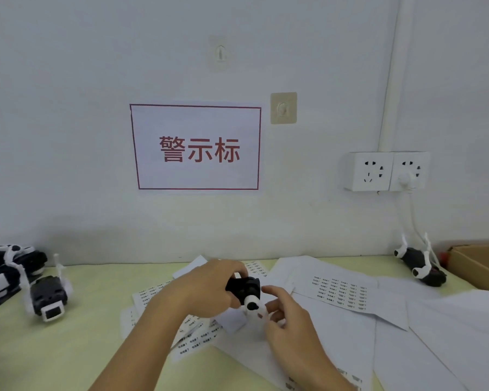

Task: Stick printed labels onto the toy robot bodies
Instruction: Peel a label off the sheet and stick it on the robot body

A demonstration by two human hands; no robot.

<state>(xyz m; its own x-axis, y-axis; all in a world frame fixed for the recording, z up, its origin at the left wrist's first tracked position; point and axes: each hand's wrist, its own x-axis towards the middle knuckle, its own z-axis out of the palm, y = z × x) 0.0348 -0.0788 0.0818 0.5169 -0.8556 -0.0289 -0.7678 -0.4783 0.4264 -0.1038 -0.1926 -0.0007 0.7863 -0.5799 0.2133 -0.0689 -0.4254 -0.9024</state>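
Left hand (209, 286) curls round the black toy robot body (243, 289), holding it lifted above the label sheets (340, 293) with its white end (253, 306) turned toward the person. Right hand (283, 314), just right of that toy, has its fingertips (268, 290) bent in at the white end; whether they pinch a label is too small to tell. The step looks like placing or pressing a label, so steady the toy, lay one edge first, then rub flat. Farther left of the held toy lie more robots (47, 296); well to its right, another robot (419, 265) beside a cardboard box (477, 263).
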